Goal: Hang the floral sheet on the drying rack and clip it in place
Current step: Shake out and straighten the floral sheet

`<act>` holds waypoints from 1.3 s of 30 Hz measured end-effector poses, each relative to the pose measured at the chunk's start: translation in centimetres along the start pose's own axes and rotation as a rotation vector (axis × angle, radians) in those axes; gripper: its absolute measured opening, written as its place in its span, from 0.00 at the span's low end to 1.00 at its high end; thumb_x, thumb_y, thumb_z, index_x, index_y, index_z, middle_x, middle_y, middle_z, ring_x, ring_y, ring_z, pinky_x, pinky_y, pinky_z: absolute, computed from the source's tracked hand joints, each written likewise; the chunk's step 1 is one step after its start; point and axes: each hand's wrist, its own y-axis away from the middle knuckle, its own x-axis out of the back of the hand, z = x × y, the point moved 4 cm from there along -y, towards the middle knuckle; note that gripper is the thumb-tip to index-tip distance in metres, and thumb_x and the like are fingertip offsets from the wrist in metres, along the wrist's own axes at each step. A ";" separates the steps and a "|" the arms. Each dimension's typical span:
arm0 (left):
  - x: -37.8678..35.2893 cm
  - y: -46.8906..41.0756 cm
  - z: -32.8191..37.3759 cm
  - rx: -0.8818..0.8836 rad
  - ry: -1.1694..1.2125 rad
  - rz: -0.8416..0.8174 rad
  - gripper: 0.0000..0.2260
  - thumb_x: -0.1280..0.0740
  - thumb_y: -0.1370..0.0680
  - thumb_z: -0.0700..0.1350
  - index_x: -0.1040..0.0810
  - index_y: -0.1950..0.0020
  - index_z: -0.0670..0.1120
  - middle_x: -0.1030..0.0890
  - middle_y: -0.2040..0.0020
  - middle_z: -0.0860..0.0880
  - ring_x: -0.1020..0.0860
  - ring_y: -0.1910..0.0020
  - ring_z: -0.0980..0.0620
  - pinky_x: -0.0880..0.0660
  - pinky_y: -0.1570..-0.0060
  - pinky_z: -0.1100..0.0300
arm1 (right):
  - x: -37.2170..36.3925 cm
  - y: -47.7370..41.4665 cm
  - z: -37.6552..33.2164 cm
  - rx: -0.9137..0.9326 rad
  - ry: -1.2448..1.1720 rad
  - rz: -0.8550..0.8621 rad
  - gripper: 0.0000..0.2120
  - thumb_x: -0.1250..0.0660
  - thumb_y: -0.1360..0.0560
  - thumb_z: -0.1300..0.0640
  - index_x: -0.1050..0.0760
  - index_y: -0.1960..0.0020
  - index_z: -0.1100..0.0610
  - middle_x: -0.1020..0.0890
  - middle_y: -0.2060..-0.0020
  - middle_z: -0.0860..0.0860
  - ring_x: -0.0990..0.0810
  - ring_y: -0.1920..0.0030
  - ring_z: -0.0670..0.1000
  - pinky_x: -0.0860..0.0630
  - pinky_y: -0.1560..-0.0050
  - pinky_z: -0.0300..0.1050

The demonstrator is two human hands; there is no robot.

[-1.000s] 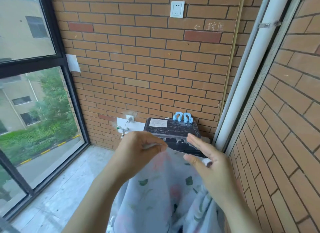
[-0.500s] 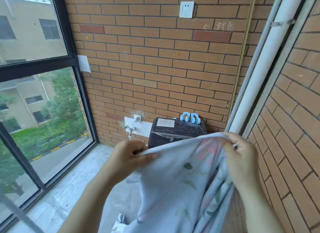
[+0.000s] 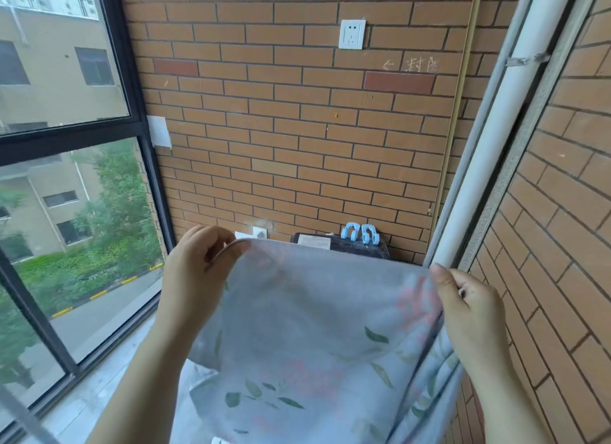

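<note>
The floral sheet, pale blue with green leaves and pink blooms, is stretched out in front of me at chest height. My left hand pinches its top edge at the left. My right hand grips the top edge at the right, close to the white pole. Two light blue clips sit on a dark box against the brick wall, just beyond the sheet's upper edge. No drying rack bar can be made out with certainty.
A brick wall with a white socket faces me. Large black-framed windows run along the left. A second brick wall closes in on the right. The pale tiled floor shows at lower left.
Both hands have risen with the sheet and moved apart, spreading its top edge wide. A second ago the right hand was open and off the cloth; now it grips the edge.
</note>
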 end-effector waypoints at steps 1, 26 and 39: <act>-0.1 0.0 0.0 -0.007 0.018 0.001 0.08 0.28 0.26 0.43 0.24 0.63 0.49 0.25 0.65 0.49 0.25 0.64 0.51 0.32 0.65 0.64 | 0.4 0.0 -0.5 0.012 0.009 0.026 0.26 0.44 0.26 0.37 0.37 0.71 0.57 0.42 0.76 0.50 0.43 0.74 0.46 0.46 0.73 0.39; -5.2 2.5 5.2 -0.141 0.041 -0.436 0.09 0.36 0.28 0.53 0.21 0.61 0.50 0.22 0.68 0.53 0.24 0.66 0.54 0.27 0.64 0.56 | -5.9 3.0 -4.4 -0.119 -0.407 -0.389 0.17 0.28 0.27 0.59 0.21 0.39 0.47 0.17 0.47 0.38 0.19 0.46 0.43 0.23 0.46 0.38; -4.3 2.9 3.5 -0.055 0.016 -0.582 0.06 0.26 0.31 0.52 0.19 0.65 0.53 0.22 0.72 0.54 0.32 0.74 0.58 0.36 0.72 0.63 | -5.5 2.3 -2.3 -0.017 -0.261 -0.212 0.08 0.32 0.24 0.55 0.21 0.61 0.52 0.20 0.69 0.52 0.26 0.68 0.54 0.30 0.63 0.47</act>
